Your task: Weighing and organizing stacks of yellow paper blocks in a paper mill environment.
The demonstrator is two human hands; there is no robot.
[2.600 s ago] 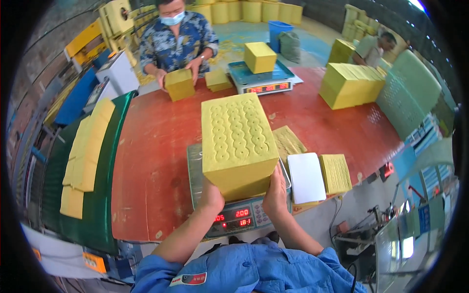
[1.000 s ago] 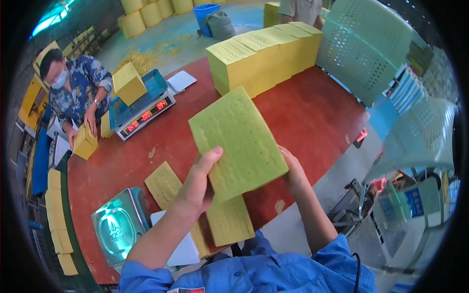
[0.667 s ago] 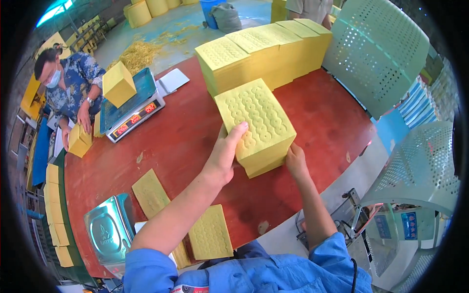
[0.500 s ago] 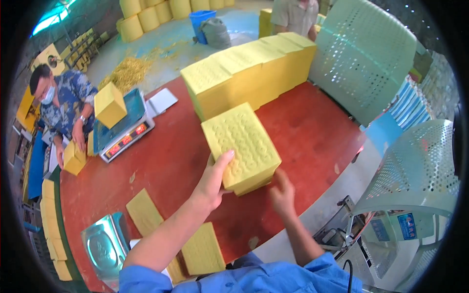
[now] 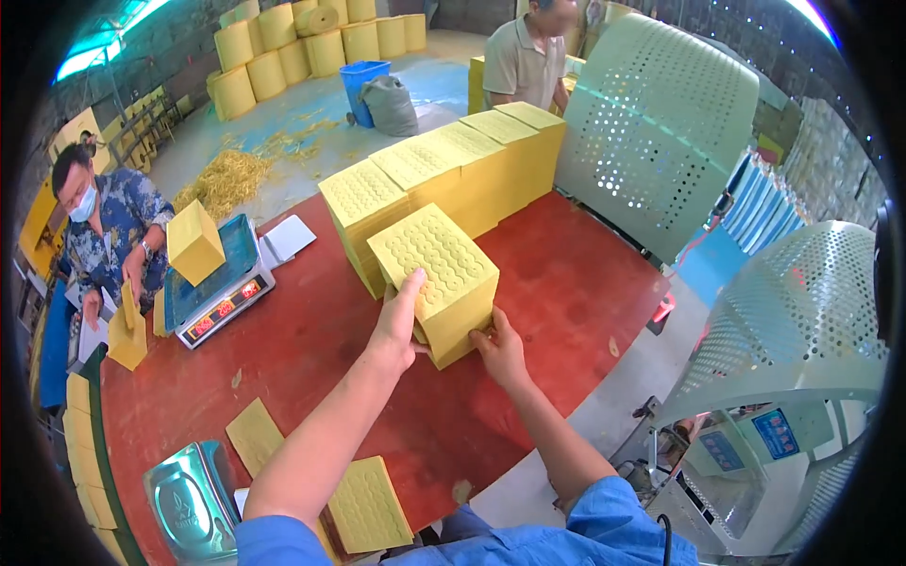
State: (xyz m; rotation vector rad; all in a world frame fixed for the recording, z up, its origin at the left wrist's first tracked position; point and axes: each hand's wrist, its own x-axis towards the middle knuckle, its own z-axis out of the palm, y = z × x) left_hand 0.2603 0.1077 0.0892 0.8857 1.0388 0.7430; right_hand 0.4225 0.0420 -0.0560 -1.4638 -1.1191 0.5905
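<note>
Between my two hands is a thick block-shaped stack of yellow embossed paper [image 5: 439, 259], its top covered in rows of round patterns. My left hand [image 5: 394, 330] grips its left side, the thumb over the top edge and the fingers partly hidden. Against the lower right side, my right hand [image 5: 502, 351] presses with its fingers. Just behind stands a long row of similar yellow paper stacks [image 5: 491, 184]. Flat yellow paper bundles [image 5: 368, 505] lie near my left forearm, beside a second scale [image 5: 189, 500] with a shiny pan.
The red table [image 5: 557, 283] carries a digital scale [image 5: 212, 283] with a yellow block at the left. A masked co-worker [image 5: 113, 217] handles yellow paper there. Another person [image 5: 528, 61] stands behind the row. Perforated metal guards [image 5: 661, 141] rise at the right.
My right hand has moved in from beside the paper stack and now touches its right side. The stack has become more upright. At the left, the co-worker has lifted some paper from a bundle.
</note>
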